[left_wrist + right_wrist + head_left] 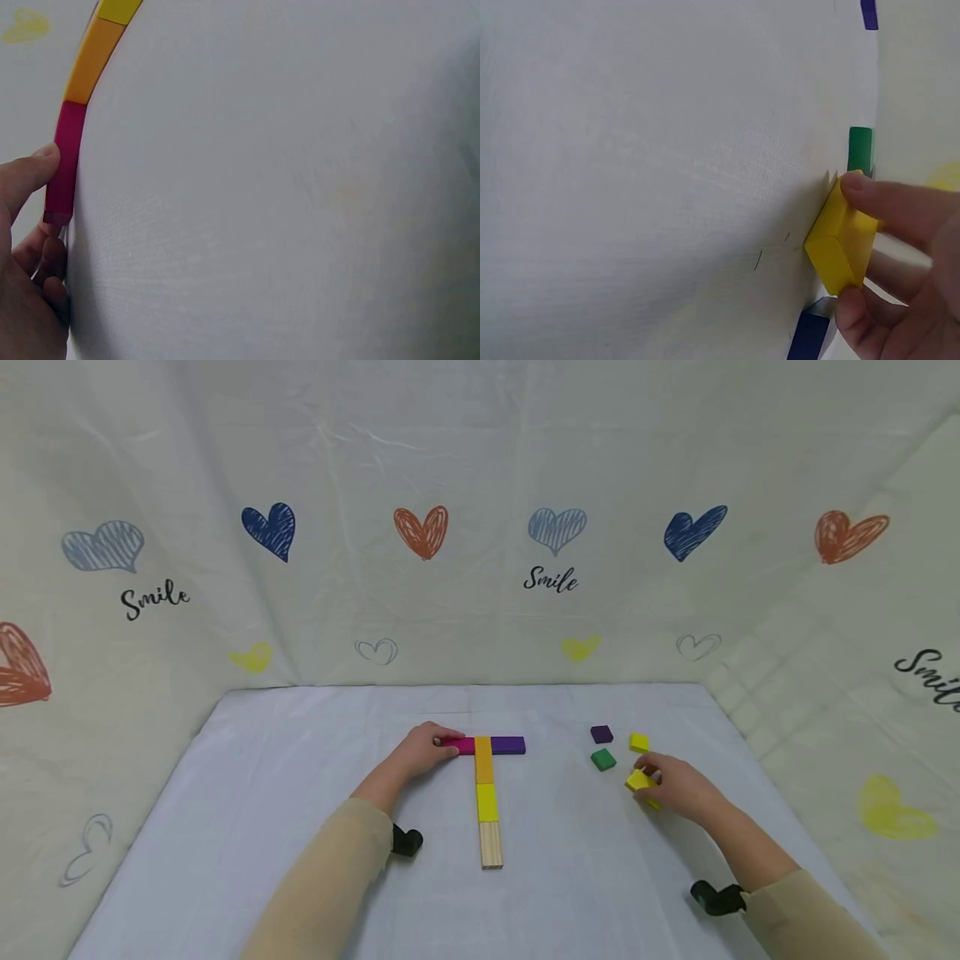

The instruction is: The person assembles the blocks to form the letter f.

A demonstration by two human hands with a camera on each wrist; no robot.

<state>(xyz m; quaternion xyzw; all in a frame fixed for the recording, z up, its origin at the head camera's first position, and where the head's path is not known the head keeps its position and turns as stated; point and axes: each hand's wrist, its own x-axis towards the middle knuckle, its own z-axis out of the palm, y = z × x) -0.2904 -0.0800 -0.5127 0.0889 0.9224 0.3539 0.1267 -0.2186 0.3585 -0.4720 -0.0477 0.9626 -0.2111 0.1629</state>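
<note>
left hand: pinching magenta block | right hand: pinching yellow block

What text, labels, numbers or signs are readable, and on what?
"Smile": white heart-printed fabric backdrop, left in the head view.
"Smile": same backdrop, near centre.
"Smil…": same backdrop, far right, end cut off by the frame edge.
No lettering or numbers visible on the coloured rectangular blocks.

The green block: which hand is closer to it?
Right. The right hand pinches a yellow block just right of the green block; the left hand is farther away, on its left, holding the pink block.
</note>
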